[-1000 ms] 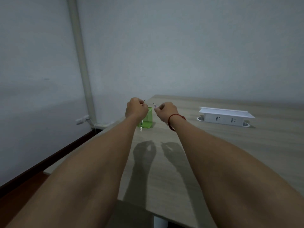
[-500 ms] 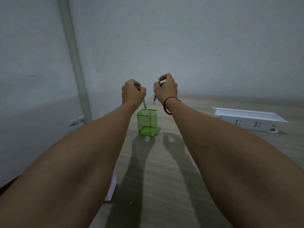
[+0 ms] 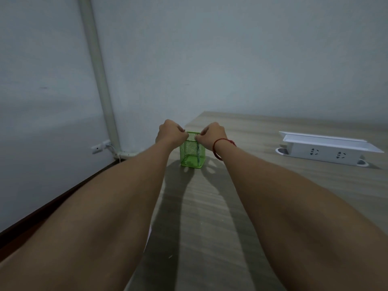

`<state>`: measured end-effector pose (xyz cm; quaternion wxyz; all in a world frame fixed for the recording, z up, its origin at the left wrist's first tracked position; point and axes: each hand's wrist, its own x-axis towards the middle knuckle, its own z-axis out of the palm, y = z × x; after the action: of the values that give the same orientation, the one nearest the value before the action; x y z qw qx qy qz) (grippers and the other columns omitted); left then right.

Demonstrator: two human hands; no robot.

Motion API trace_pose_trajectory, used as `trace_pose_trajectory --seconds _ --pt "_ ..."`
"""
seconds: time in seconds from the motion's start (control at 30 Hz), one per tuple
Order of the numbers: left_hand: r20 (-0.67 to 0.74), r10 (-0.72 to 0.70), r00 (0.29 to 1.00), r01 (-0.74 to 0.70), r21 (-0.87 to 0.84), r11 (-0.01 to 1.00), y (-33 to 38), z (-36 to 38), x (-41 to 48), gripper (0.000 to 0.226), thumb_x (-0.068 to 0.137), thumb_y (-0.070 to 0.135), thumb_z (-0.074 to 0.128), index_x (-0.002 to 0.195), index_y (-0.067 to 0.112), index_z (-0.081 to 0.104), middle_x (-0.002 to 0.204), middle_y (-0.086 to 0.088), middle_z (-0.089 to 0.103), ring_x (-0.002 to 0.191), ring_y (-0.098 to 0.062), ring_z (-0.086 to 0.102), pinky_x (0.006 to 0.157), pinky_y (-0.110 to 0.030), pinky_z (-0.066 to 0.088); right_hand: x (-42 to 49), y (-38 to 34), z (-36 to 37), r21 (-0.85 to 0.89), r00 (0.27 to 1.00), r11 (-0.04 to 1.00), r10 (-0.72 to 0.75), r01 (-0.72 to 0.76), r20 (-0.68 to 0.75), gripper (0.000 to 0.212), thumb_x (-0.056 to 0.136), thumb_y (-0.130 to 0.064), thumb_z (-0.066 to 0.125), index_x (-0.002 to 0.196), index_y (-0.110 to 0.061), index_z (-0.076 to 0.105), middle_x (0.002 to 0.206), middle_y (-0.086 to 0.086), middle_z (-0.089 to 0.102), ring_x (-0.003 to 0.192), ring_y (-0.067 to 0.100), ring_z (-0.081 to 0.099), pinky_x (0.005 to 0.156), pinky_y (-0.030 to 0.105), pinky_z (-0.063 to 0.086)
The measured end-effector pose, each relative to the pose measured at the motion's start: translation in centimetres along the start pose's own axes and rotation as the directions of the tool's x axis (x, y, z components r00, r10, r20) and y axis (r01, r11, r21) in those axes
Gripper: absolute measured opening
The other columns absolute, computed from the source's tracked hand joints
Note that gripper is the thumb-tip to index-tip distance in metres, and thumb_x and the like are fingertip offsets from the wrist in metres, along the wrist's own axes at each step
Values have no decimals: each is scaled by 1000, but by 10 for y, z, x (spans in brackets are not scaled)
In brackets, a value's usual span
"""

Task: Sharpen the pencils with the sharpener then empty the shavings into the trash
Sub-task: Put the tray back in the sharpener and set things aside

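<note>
Left hand (image 3: 171, 133) and right hand (image 3: 212, 136), fingers curled, hover close together at the rim of the green square wire-mesh pencil holder (image 3: 192, 159) on the pale wooden table (image 3: 262, 185), the right pinching a pale pencil (image 3: 198, 151) standing inside, while what the left grips cannot be told.

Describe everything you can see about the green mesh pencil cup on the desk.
The green mesh pencil cup is square, with see-through wire-mesh walls and a solid band at the base; it looks like painted metal. It stands upright on the wooden desk near its far left corner. A pale pencil stands inside near the right wall, apparently pinched from above by the right hand. The left hand is curled at the rim; whether either hand touches the cup is unclear.
</note>
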<state>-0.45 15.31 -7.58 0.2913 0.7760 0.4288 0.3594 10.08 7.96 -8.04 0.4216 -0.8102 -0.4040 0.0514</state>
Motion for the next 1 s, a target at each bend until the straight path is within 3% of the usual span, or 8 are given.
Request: trace_pose_trajectory --seconds 0.2,0.43,0.67,1.0 --pt "-2 -31 1000 31 1 1000 -1 -6 -6 20 77 17 71 95 8 73 105 -12 70 98 -25 65 93 -39 54 -5 -4 -3 -51 997 998 -19 23 68 26 80 -25 73 100 -8 73 109 11 70 99 24 67 84 31 56" --pt "13 -59 998 59 43 997 4 -18 -20 17 76 16 71 90 8 73 104 -13 70 96 -27 65 91 -41 55 -19 -11 -18 -119 997 992 -37 46 73 29 85 -14 67 112 -3 67 121 13 63 109 27 63 91 31 51" --pt "81 -8 997 -8 199 980 41 -33 -75 47 86 32 60 127 10 52 131 -12 50 118 -28 53 97 -37 45 -66 -15 -64 -320 986 941 -68 113 150 41 97 -18 45 136 -7 44 141 12 46 127 30 49 105 39 43" --pt "238 100 966 -148 191 970 108 22 -200 50 87 36 57 130 10 49 138 -11 48 126 -28 49 104 -37 42 -169 52 -167 -469 994 883 37 13 99 43 98 -20 44 140 -11 41 143 10 45 129 28 48 105 38 42"
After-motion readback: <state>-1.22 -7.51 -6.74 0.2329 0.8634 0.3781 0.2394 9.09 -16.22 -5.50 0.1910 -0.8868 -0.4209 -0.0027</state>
